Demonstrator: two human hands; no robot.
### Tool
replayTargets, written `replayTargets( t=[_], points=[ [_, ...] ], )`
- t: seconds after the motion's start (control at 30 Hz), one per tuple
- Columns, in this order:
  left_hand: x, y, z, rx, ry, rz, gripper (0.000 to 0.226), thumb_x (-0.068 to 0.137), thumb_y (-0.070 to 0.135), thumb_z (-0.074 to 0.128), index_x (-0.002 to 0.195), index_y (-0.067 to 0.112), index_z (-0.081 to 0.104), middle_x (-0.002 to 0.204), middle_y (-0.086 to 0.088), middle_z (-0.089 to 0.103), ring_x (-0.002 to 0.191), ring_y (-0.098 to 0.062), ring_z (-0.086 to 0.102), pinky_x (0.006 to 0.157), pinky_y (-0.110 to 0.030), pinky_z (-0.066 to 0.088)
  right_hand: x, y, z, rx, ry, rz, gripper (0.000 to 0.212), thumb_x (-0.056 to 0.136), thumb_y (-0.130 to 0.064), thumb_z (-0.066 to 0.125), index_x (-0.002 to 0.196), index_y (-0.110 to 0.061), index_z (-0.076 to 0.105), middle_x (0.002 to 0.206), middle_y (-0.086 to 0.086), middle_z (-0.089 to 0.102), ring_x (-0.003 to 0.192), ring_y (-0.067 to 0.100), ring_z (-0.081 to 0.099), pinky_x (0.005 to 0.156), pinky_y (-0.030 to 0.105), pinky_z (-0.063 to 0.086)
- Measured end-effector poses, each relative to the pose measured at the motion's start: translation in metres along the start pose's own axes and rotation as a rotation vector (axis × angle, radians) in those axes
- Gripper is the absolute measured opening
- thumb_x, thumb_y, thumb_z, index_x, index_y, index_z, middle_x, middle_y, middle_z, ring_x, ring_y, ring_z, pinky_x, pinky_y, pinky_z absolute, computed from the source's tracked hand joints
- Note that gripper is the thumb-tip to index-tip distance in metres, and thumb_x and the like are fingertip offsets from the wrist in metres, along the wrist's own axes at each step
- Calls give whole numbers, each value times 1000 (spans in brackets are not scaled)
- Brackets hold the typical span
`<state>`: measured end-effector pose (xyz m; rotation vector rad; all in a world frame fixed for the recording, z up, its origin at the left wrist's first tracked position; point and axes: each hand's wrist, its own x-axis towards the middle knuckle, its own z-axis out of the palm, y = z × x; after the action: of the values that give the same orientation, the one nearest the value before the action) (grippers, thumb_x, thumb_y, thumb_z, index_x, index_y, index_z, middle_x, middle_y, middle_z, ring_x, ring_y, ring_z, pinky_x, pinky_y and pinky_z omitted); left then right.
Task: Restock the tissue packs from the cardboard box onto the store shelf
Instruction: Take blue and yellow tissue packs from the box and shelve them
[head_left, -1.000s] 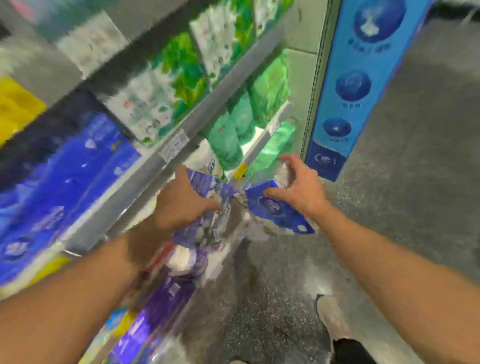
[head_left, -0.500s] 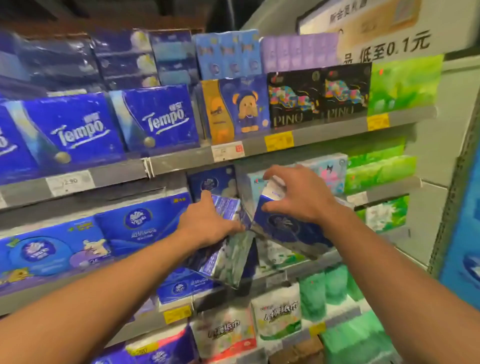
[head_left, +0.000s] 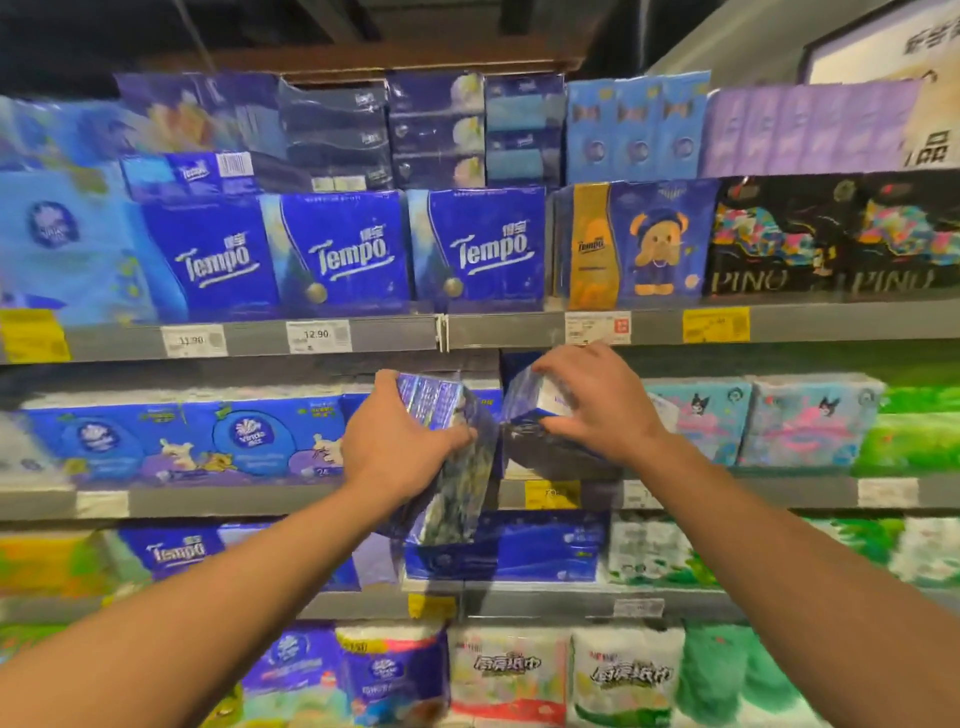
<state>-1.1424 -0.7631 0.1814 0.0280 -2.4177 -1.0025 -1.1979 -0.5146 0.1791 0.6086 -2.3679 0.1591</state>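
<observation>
**Head view: two packs at the shelf gap, neither seated yet**

Head camera faces the shelf (head_left: 779, 322) straight on. Both arms are raised to the second tier.

Left hand (head_left: 400, 447): fingers clenched around a blue pack (head_left: 452, 467), tilted, its lower end hanging below the shelf lip. Not resting on the tier.

Right hand (head_left: 597, 410): fingers wrapped over the top of a second pack (head_left: 535, 415), held at the mouth of the gap just under the price rail (head_left: 597, 327). Whether its base touches the tier I cannot tell; the hand and some blur hide it.

The two packs sit just beside each other, between the Vinda packs (head_left: 249, 436) on the left and the cartoon packs (head_left: 753, 421) on the right.

Cardboard box: not in view, so the remaining stock is unknown.

Judgement on progress: mid-placement. Neighbouring tiers look full, and the open slot behind the hands appears to be the one being filled. Still to do: seat both packs, square them up, let go, and return to the box for whatever is left.
</observation>
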Motion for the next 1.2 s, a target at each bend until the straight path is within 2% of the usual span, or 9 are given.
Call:
replayTargets(
  t=[0.33, 0.43, 0.53, 0.67, 0.77, 0.9, 0.97, 1.03, 1.2],
  points=[
    [13, -45, 2, -170, -86, 48, 73, 56, 56, 88, 108, 29, 46, 86, 8, 68, 79, -18, 65, 76, -44, 55, 33, -13, 57, -185, -188, 29, 83, 66, -47, 85, 134, -13, 53, 126, 13, 59, 108, 38, 57, 91, 45, 45],
    [15, -52, 1, -171, -90, 66, 72, 55, 56, 87, 107, 29, 46, 86, 8, 67, 79, -18, 65, 76, -42, 54, 32, -9, 65, -369, -242, 140, 89, 66, -63, 77, 139, -24, 43, 132, 4, 56, 114, 33, 51, 93, 46, 38],
    [15, -59, 5, -202, -112, 53, 72, 54, 56, 87, 105, 28, 45, 83, 8, 67, 77, -17, 64, 75, -41, 54, 31, 0, 61, -425, -331, 174, 93, 71, -56, 77, 147, -33, 29, 145, -1, 46, 121, 31, 45, 96, 47, 37],
    [8, -61, 14, -225, -111, 38, 70, 54, 56, 88, 103, 30, 45, 84, 10, 66, 77, -14, 64, 73, -39, 55, 39, 6, 68, -387, -362, 206, 67, 86, -31, 71, 144, -30, 39, 137, 7, 54, 118, 35, 52, 94, 43, 40],
    [2, -53, 19, -232, -80, 36, 72, 54, 58, 87, 106, 30, 46, 85, 10, 66, 77, -13, 64, 74, -40, 55, 43, 6, 76, -400, -317, 312, 58, 88, -33, 68, 141, -24, 46, 123, 14, 60, 112, 37, 55, 91, 43, 42],
    [-12, -36, 30, -186, -15, 33, 78, 46, 69, 76, 106, 30, 43, 90, 8, 64, 84, -20, 63, 75, -44, 55, 24, -7, 68, -42, -113, 550, 38, 86, -49, 67, 109, -20, 68, 105, 11, 66, 100, 33, 59, 84, 39, 48],
    [-22, -18, 40, -150, 34, 75, 78, 45, 72, 69, 106, 31, 43, 94, 7, 62, 90, -24, 60, 77, -44, 54, 14, -11, 48, 401, -346, 835, 54, 84, -70, 56, 93, -17, 66, 88, 11, 69, 77, 29, 65, 69, 33, 53],
    [-34, 6, 53, -95, 77, 142, 82, 47, 77, 64, 110, 28, 45, 99, 6, 60, 95, -24, 55, 79, -42, 51, 5, -14, 22, 845, -670, 1058, 76, 74, -86, 49, 97, -15, 63, 80, 14, 67, 63, 27, 65, 60, 29, 54],
    [-65, 54, 93, 16, 75, 331, 98, 50, 81, 66, 127, 24, 45, 113, 4, 57, 97, -27, 49, 77, -45, 50, -8, 9, -21, 1171, -773, 942, 64, 60, -74, 64, 84, -16, 71, 78, 8, 73, 63, 22, 70, 55, 29, 57]
  ],
)
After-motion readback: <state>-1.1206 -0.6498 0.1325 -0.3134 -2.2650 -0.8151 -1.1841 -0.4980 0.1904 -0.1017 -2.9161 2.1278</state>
